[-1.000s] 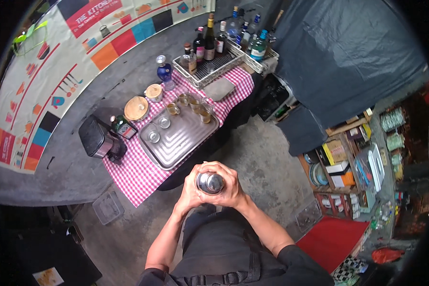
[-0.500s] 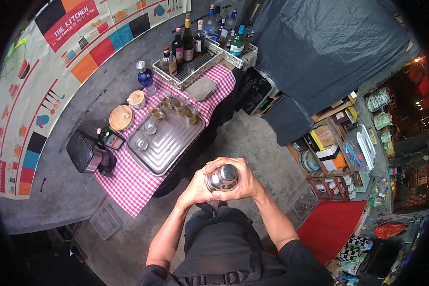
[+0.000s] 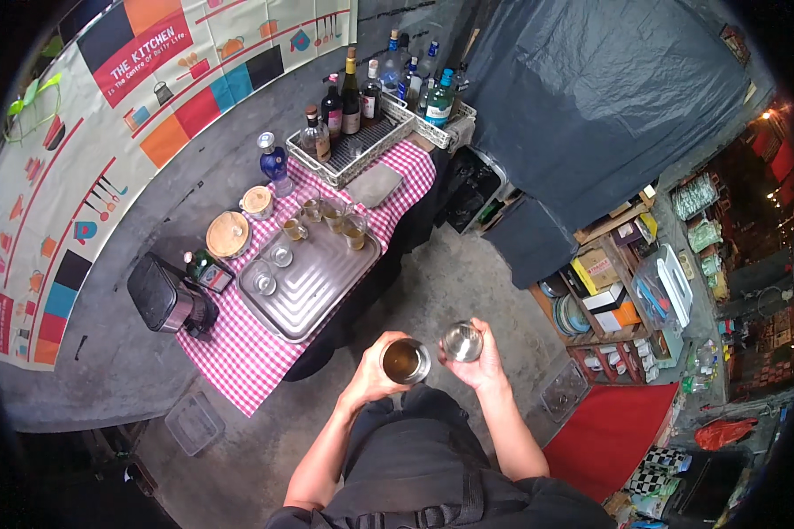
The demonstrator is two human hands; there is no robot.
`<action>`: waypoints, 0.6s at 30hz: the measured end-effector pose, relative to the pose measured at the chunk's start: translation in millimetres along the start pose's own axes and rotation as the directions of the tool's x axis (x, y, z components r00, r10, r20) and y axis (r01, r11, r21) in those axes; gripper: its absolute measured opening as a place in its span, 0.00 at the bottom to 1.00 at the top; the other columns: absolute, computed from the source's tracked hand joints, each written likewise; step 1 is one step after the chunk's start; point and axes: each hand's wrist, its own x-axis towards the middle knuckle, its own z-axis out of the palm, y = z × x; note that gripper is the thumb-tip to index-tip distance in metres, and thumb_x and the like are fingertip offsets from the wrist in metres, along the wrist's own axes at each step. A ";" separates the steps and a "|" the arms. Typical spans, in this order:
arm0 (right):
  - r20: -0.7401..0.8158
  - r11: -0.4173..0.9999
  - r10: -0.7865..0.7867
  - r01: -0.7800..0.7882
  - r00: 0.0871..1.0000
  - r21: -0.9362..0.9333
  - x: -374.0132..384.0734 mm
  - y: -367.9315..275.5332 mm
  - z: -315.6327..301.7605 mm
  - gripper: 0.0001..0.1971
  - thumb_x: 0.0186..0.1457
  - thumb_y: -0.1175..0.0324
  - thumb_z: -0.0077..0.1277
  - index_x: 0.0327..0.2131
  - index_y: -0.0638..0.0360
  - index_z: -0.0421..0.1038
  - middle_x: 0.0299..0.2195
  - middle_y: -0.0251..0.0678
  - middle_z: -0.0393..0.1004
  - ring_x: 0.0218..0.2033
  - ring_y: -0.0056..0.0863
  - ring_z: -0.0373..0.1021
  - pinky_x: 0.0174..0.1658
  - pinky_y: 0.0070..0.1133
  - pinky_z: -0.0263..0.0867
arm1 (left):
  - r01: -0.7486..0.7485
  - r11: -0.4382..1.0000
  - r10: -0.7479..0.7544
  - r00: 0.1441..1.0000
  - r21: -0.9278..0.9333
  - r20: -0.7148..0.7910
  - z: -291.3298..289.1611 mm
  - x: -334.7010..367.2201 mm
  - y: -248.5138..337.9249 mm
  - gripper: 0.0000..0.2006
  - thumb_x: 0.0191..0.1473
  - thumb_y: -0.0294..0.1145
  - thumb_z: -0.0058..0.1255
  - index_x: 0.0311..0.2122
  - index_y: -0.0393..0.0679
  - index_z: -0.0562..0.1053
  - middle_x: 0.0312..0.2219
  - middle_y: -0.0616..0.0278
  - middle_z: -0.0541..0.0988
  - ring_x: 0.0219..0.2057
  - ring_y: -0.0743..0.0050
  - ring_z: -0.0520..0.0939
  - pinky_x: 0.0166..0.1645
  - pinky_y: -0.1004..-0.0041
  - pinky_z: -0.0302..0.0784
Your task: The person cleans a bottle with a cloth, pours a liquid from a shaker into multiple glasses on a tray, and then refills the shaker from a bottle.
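Observation:
My left hand (image 3: 369, 375) is closed around the steel cup of a cocktail shaker (image 3: 423, 367), held upright in front of my body. Brown liquid (image 3: 402, 360) shows inside its uncovered mouth. Just right of it, apart from the cup, my right hand (image 3: 487, 366) grips the shaker's shiny steel top (image 3: 462, 341). Ahead and to the left, a metal tray (image 3: 302, 298) bears several small glasses. Those toward its far right end, such as one glass mug (image 3: 355, 236), contain amber liquid. Two clear glasses (image 3: 263, 281) at its left look empty.
A red checked cloth (image 3: 229, 370) covers the table. Beyond the tray are wooden-lidded jars (image 3: 228, 234), a blue bottle (image 3: 274, 164) and a basket (image 3: 351, 162) with bottles. A black appliance (image 3: 166, 295) stands at left. Shelves (image 3: 609, 300) and red matting (image 3: 613, 441) lie right.
The shaker has come apart: the top, earlier on the cup between both hands, is now in my right hand, moved rightward. My left hand keeps the cup, its liquid now visible.

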 end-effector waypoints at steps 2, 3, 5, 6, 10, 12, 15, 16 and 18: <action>-0.155 0.994 0.013 -0.029 0.988 -0.101 -1.3 1.1 -1.4 0.21 0.60 0.49 0.54 0.44 0.58 0.74 0.41 0.47 0.80 0.45 0.46 0.77 0.48 0.42 0.74 | 0.057 0.998 -0.056 0.997 0.034 -0.045 0.1 -8.0 -1.4 0.38 0.28 0.24 0.73 0.52 0.40 0.72 0.47 0.59 0.77 0.48 0.65 0.80 0.56 0.67 0.75; -0.311 0.979 0.000 -0.063 0.950 -0.195 0.8 0.9 -1.2 0.22 0.60 0.47 0.53 0.45 0.56 0.75 0.41 0.46 0.80 0.42 0.46 0.77 0.43 0.39 0.76 | 0.075 0.997 -0.072 0.995 0.029 -0.070 -0.6 -11.8 -7.2 0.38 0.28 0.24 0.73 0.52 0.40 0.72 0.47 0.59 0.77 0.49 0.65 0.80 0.56 0.67 0.75; -0.363 0.963 -0.040 -0.061 0.931 -0.261 10.9 1.3 -6.8 0.23 0.61 0.46 0.52 0.46 0.57 0.74 0.41 0.47 0.80 0.42 0.46 0.78 0.42 0.40 0.77 | 0.084 0.996 -0.081 0.992 0.025 -0.101 -1.1 -16.1 -12.6 0.38 0.28 0.24 0.73 0.52 0.41 0.72 0.47 0.59 0.77 0.49 0.65 0.79 0.56 0.67 0.75; -0.416 0.945 -0.085 -0.059 0.905 -0.321 20.4 0.6 -9.4 0.24 0.62 0.45 0.50 0.47 0.57 0.73 0.42 0.47 0.80 0.42 0.46 0.78 0.40 0.40 0.77 | 0.092 0.994 -0.085 0.988 0.054 -0.125 -2.5 -17.6 -15.4 0.38 0.28 0.25 0.74 0.52 0.41 0.72 0.47 0.59 0.77 0.49 0.65 0.79 0.55 0.67 0.75; -0.392 0.913 -0.091 -0.080 0.916 -0.400 80.8 -25.9 -22.3 0.26 0.63 0.44 0.50 0.49 0.58 0.71 0.43 0.48 0.79 0.41 0.48 0.78 0.40 0.42 0.79 | 0.146 0.983 -0.122 0.971 0.109 -0.205 -5.7 -12.7 -23.1 0.37 0.29 0.26 0.75 0.51 0.41 0.73 0.47 0.59 0.77 0.48 0.64 0.80 0.55 0.67 0.75; -0.387 0.895 -0.092 -0.094 0.917 -0.436 121.8 -42.3 -8.4 0.26 0.62 0.44 0.52 0.48 0.59 0.72 0.41 0.46 0.80 0.39 0.43 0.78 0.39 0.42 0.79 | 0.155 0.981 -0.121 0.961 0.119 -0.249 -8.0 -6.9 -24.2 0.36 0.30 0.26 0.75 0.51 0.41 0.73 0.46 0.59 0.77 0.48 0.65 0.80 0.55 0.67 0.75; -0.317 0.769 -0.225 -0.031 0.921 -0.638 196.9 -74.2 11.7 0.26 0.59 0.45 0.58 0.49 0.57 0.71 0.42 0.43 0.79 0.39 0.39 0.79 0.36 0.41 0.80 | 0.189 0.977 -0.149 0.933 0.095 -0.327 -12.8 9.4 -24.3 0.35 0.30 0.27 0.75 0.50 0.41 0.73 0.45 0.60 0.77 0.47 0.66 0.80 0.54 0.68 0.76; -0.292 0.729 -0.237 -0.030 0.927 -0.684 224.4 -82.1 20.8 0.26 0.59 0.45 0.58 0.49 0.56 0.70 0.43 0.43 0.79 0.39 0.38 0.79 0.36 0.41 0.80 | 0.195 0.976 -0.150 0.926 0.099 -0.346 -14.6 14.8 -22.9 0.35 0.30 0.27 0.75 0.50 0.41 0.73 0.45 0.60 0.77 0.47 0.66 0.80 0.54 0.68 0.76; -0.248 0.629 -0.246 -0.041 0.937 -0.776 279.5 -97.0 40.4 0.27 0.58 0.44 0.59 0.48 0.58 0.71 0.41 0.41 0.79 0.38 0.35 0.79 0.34 0.39 0.81 | 0.235 0.969 -0.186 0.893 0.072 -0.410 -19.3 30.9 -21.6 0.35 0.30 0.27 0.75 0.49 0.41 0.73 0.45 0.61 0.78 0.47 0.67 0.80 0.54 0.68 0.75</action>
